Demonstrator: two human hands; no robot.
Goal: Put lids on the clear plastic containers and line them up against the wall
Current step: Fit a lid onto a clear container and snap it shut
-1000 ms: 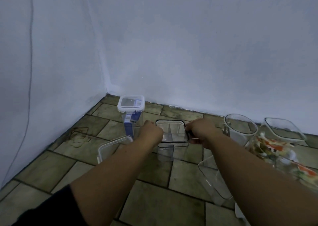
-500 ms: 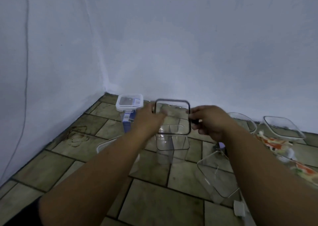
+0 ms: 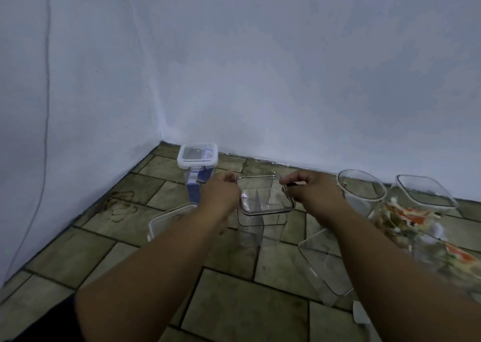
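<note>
Head view shows the left hand (image 3: 221, 193) and the right hand (image 3: 309, 190) pinching opposite edges of a square clear lid (image 3: 265, 196), fingers curled around its dark rim. They hold it level over the mouth of a tall clear container (image 3: 251, 227) standing on the tiled floor (image 3: 234, 302); whether it is seated I cannot tell. Beyond the left hand, a lidded container (image 3: 197, 164) stands near the wall (image 3: 286, 81). Right of the right hand stand two open containers (image 3: 360, 188), and one lies tipped nearer the person.
</note>
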